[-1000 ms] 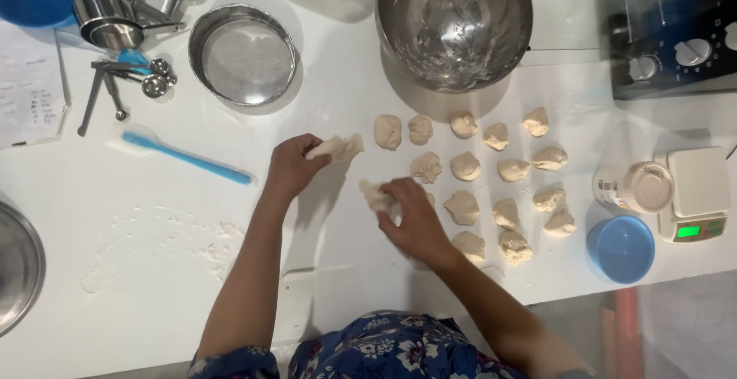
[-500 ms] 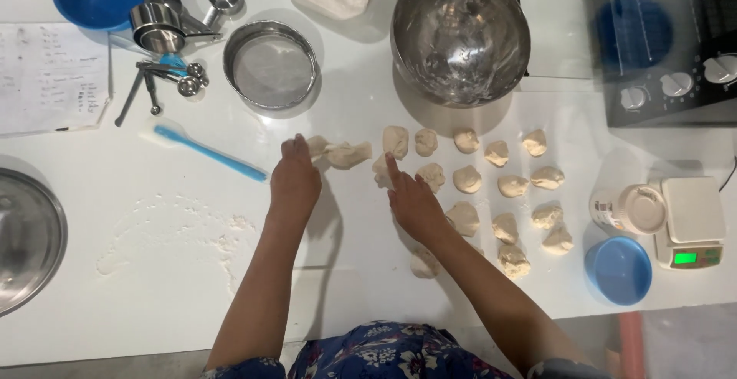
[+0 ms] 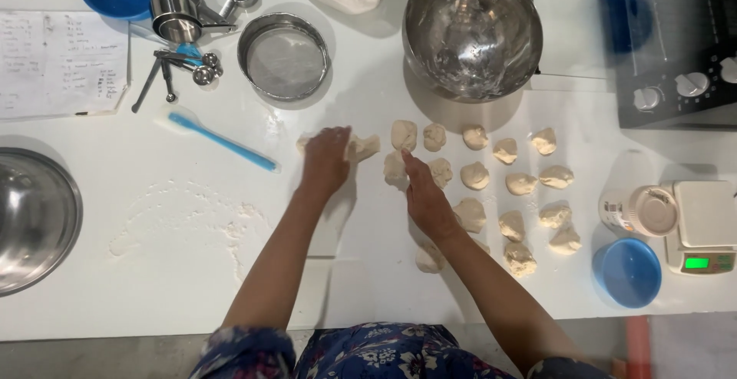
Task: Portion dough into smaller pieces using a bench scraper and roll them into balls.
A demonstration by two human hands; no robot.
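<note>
The left hand was seen laid palm-down over a lump of dough, with the fingers curled loosely on top of it. How tightly the lump was gripped could not be told, since the fingertips were hidden over its far side. The lump stuck out on both sides of the fingers, more to their right than to their left, so its long axis was set crosswise, left to right across the white table, and it was pointed toward the rows of portions.

The right hand was stretched flat, fingers held together and nearly straight, not closed round anything. A small dough piece was touched by the fingertips, just left of them. A second piece was seen just right of the same fingertips, and a third just beyond them. More portions were spread in rows further to the right of the fingers; one was left back by the wrist.

Well left of the left fingers, a blue spatula was laid slantwise, and a round sieve was placed beyond them. A steel mixing bowl was set well beyond the right fingers.
</note>
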